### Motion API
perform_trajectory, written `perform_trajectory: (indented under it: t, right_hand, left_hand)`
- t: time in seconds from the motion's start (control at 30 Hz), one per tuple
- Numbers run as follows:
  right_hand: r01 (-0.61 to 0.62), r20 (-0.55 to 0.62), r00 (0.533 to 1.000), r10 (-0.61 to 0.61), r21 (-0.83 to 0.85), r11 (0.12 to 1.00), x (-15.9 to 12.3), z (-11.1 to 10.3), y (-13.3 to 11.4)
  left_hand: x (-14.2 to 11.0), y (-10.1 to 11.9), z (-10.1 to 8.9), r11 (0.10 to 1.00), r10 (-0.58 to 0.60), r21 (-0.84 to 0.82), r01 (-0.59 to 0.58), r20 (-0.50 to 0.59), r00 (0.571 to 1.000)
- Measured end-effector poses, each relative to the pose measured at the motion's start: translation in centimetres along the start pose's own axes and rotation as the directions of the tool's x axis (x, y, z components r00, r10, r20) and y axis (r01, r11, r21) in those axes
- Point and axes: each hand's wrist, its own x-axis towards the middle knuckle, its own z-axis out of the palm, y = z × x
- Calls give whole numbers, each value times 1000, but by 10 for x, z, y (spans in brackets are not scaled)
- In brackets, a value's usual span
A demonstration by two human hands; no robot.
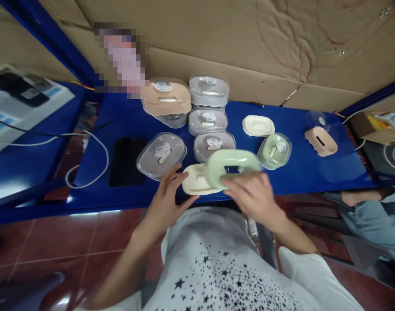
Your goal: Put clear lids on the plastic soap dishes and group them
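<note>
My right hand (254,194) grips the near edge of a light green plastic cover (217,166) with a rectangular opening, held tilted above the table. Under its left part lies a cream oval tray (194,181) near the front edge. My left hand (167,198) is at the tray's left end, fingers and thumb spread, fingertips at its rim; whether they press on it I cannot tell. Behind that hand sits a grey lidded box (161,157) with a round label. Another grey box (213,140) is partly behind the green cover.
More grey boxes (208,90) and a peach box (167,97) stand at the back. To the right are a second cream tray (258,125), a green box (275,151) and a peach cover (320,142). A black flat object (126,162) and white cable (107,160) lie left.
</note>
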Motion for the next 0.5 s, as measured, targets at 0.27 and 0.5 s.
perform_trajectory:
  t: [0.27, 0.5]
  right_hand:
    - [49, 210, 975, -65, 82, 995, 13, 54, -36]
    - [113, 257, 955, -149, 151, 982, 14, 53, -36]
  left_hand:
    - [-2, 0, -1, 995, 61, 77, -65, 60, 996]
    - [-5, -4, -5, 999, 41, 0, -41, 112, 993]
